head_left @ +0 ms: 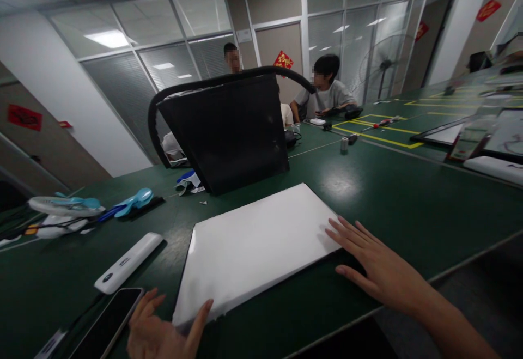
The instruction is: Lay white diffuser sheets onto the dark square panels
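On the smooth dark-green tabletop, I watch a flat white rectangular board between my left grip and right grip, fingers spread apart on both.

The left hand bends, thumb apart — the right hand stretches out palm down.

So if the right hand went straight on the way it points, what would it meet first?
Most likely the white board: the right hand reaches just over its edge, touching or slightly above, I can't tell. Beyond, roughly in line, stands a black panel.
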Demonstrator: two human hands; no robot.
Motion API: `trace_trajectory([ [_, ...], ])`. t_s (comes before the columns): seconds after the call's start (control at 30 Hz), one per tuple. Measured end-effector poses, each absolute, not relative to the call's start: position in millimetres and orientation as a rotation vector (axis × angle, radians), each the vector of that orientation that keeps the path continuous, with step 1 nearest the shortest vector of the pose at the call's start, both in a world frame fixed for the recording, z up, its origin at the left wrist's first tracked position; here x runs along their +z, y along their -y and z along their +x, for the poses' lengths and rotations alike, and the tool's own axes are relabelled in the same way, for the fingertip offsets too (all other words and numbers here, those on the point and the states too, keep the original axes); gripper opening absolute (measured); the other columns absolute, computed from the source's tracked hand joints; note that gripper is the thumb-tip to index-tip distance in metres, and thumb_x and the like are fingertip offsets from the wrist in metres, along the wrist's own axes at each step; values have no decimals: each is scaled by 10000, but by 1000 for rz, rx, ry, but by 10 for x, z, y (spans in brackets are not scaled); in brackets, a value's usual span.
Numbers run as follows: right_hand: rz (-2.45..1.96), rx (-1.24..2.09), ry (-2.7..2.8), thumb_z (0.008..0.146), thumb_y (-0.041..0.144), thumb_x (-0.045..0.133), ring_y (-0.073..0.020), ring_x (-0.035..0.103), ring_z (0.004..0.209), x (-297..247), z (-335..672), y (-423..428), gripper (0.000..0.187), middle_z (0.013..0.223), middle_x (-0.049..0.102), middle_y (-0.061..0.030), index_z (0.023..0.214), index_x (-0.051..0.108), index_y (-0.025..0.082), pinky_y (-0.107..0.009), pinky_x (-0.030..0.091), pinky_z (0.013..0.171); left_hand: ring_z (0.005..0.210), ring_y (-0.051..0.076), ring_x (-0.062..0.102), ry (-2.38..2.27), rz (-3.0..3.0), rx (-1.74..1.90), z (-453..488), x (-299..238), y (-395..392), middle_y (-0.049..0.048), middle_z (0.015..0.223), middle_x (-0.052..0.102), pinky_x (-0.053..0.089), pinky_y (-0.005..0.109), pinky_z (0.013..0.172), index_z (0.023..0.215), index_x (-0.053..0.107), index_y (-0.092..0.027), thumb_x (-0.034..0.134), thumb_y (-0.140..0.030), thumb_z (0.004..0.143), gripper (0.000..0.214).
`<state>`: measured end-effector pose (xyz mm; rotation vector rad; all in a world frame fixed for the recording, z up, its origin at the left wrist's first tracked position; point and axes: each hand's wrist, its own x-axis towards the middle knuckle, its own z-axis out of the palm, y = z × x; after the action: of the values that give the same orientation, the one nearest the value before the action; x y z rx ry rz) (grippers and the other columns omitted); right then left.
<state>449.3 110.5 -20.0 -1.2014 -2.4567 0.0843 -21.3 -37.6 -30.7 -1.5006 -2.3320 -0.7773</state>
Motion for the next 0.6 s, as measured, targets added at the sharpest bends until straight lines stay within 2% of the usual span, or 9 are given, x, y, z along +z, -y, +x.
trace_trajectory([
  [0.13, -1269, 34, 2366, 1097, 610, 481, -303, 401, 1559, -265, 4526, -1072, 607, 1664, 451, -42, 1628, 466, 316, -651, 332, 1308, 1487, 466, 493, 2368, -1564, -546, -208, -316, 332, 215, 1450, 631, 345, 671, 1255, 1308, 692, -184, 536, -677, 901, 658],
  [0.23, -1271, 30, 2361, 1095, 617, 490, -292, 460, 1523, -300, 4533, -1073, 549, 1630, 499, -18, 1566, 549, 341, -650, 361, 1295, 1434, 436, 569, 2388, -1640, -342, -244, -322, 311, 163, 1475, 675, 357, 658, 1248, 1335, 744, -238, 499, -641, 945, 612],
  [0.4, -1246, 35, 2370, 1082, 612, 522, -297, 476, 1508, -323, 4533, -1085, 542, 1630, 493, -37, 1539, 586, 327, -608, 407, 1278, 1451, 420, 573, 2413, -1605, -255, -258, -315, 304, 145, 1569, 633, 413, 611, 1226, 1433, 718, -267, 444, -666, 964, 674],
  [0.6, -1269, 28, 2365, 1095, 594, 504, -295, 469, 1510, -346, 4545, -1082, 546, 1633, 483, -23, 1574, 541, 336, -585, 437, 1261, 1530, 439, 498, 2463, -1554, -272, -107, -267, 275, 189, 1632, 571, 377, 626, 1257, 1488, 677, -197, 306, -646, 990, 766],
])
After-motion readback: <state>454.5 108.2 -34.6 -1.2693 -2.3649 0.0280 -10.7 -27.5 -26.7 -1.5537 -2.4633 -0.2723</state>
